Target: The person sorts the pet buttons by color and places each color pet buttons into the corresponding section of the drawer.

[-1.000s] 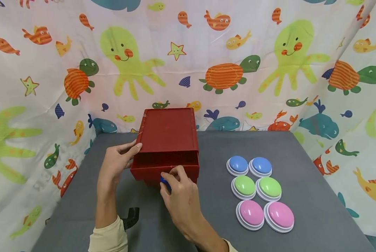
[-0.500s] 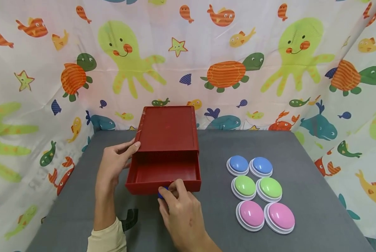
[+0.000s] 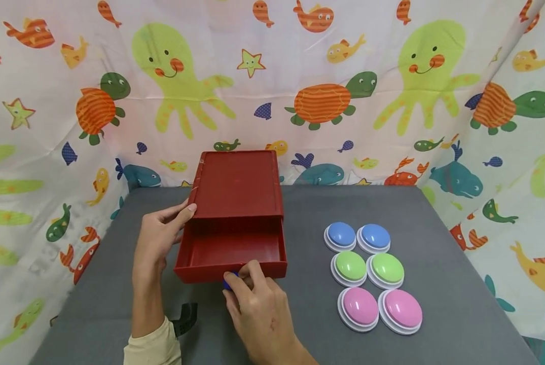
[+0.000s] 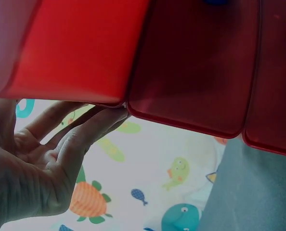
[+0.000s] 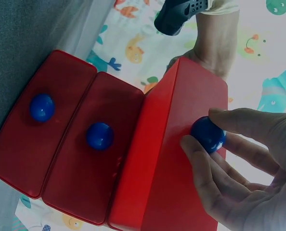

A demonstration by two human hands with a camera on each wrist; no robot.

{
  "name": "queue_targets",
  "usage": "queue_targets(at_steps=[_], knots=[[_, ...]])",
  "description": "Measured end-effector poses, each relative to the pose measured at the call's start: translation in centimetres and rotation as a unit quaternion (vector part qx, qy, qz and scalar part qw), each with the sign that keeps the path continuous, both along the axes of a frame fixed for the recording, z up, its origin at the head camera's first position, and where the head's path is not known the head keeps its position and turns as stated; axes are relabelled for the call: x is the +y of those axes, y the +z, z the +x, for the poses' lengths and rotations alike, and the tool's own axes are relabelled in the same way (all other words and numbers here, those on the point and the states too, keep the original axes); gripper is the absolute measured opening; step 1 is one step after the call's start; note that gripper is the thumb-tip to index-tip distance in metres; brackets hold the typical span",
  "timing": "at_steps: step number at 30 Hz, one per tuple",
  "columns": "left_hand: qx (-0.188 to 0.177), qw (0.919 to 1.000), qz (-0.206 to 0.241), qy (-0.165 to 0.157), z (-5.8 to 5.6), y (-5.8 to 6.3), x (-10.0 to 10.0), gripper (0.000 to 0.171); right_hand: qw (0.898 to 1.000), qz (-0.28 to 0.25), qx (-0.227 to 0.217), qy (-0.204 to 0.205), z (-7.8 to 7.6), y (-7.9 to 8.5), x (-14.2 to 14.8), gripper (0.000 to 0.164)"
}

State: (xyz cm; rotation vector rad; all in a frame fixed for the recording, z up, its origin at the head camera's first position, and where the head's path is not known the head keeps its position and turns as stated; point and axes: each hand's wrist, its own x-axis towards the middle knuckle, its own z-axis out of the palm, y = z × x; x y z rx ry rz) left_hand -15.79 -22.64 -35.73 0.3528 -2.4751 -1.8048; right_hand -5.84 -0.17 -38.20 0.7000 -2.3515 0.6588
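Note:
A red chest of drawers stands on the grey table, its top drawer pulled out and showing its red floor. My right hand pinches this drawer's round blue knob between thumb and fingers. Against the chest's left side rests my left hand, thumb at the upper front corner. The left wrist view shows that hand's fingers nearly straight, tips touching the red side. Below the pulled-out drawer, two more drawers sit closed, with a middle knob and a bottom knob, both blue.
To the right, domed push buttons stand in pairs on white bases: blue, green and pink. A black curved piece shows beside the left sleeve. A curtain printed with sea animals surrounds the table.
The top drawer has come out toward me, mostly in the first half second, with my right hand on its knob. My left hand keeps its place on the chest. The head view has shifted slightly.

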Motion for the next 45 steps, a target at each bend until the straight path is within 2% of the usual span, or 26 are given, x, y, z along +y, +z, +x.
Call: queue_targets(at_steps=[10,14,19,23,26,30,34,37,40,42,45], knots=[[-0.007,0.9998,-0.002,0.018,0.1,-0.4,0.1,0.065,1.0,-0.003,0.016,0.014,0.2,-0.4,0.2,0.033],[-0.002,0.9999,-0.006,0.014,0.0,-0.3,0.2,0.064,1.0,-0.01,0.009,0.008,0.6,0.2,0.9,0.034],[-0.006,0.9999,-0.006,0.01,0.0,-0.3,0.1,0.064,0.997,-0.058,-0.038,0.024,1.3,1.8,2.9,0.021],[-0.007,1.0,-0.001,0.006,0.0,-0.2,0.0,0.065,0.994,-0.079,-0.077,0.02,0.9,3.3,5.5,0.02],[-0.005,1.0,0.001,0.0,-0.2,-0.3,0.0,0.067,0.993,-0.074,-0.089,-0.021,-0.6,4.0,8.0,0.019],[-0.005,1.0,0.003,0.005,-0.1,-0.4,0.0,0.067,0.989,-0.039,-0.116,-0.084,-3.4,3.8,11.4,0.013],[-0.004,0.9999,0.002,0.012,0.0,-0.4,0.0,0.066,0.973,0.022,-0.193,-0.122,-7.2,3.2,14.8,0.003],[-0.003,1.0,0.0,0.009,-0.1,-0.4,0.1,0.066,0.953,0.082,-0.266,-0.12,-10.1,2.4,17.1,0.013],[-0.004,1.0,-0.001,0.005,-0.2,-0.4,0.2,0.066,0.935,0.139,-0.314,-0.092,-12.7,1.0,18.6,0.024],[-0.005,1.0,0.0,0.005,-0.2,-0.4,0.3,0.065,0.927,0.166,-0.329,-0.064,-14.2,-0.2,19.1,0.028],[-0.004,1.0,0.002,0.008,-0.2,-0.3,0.2,0.066,0.924,0.191,-0.33,-0.03,-16.2,-1.8,19.5,0.034]])
